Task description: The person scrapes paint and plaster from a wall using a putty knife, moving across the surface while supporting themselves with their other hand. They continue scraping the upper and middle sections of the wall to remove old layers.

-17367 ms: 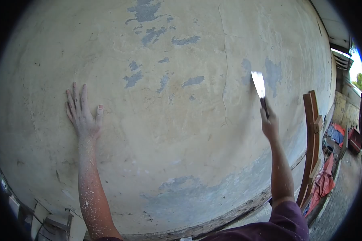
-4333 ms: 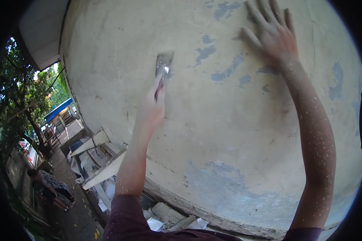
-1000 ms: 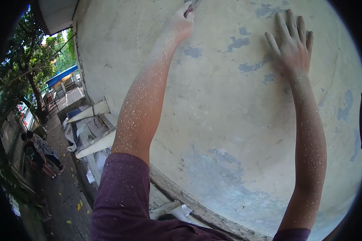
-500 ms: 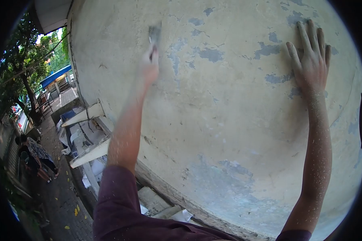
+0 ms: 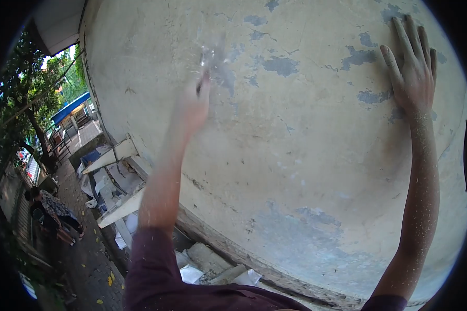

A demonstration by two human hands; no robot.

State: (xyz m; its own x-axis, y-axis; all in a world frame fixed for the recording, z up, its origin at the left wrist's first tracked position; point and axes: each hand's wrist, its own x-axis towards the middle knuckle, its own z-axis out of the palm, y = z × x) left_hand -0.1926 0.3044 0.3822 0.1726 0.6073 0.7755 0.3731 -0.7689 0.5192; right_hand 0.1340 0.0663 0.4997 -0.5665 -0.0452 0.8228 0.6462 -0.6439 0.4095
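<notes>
Far left in the frame, another person [image 5: 49, 212] sits by the path, with pale boards [image 5: 120, 205] stacked at the foot of the wall [image 5: 306, 155]. Left of centre, the left hand [image 5: 191, 111] is raised on an outstretched arm, closed around a scraper [image 5: 208, 57] (blurred) whose blade meets the paint. Grey bare patches dot the upper wall; most of the cream coat looks unscraped. At upper right, the right hand [image 5: 412, 78] lies spread flat, bracing.
</notes>
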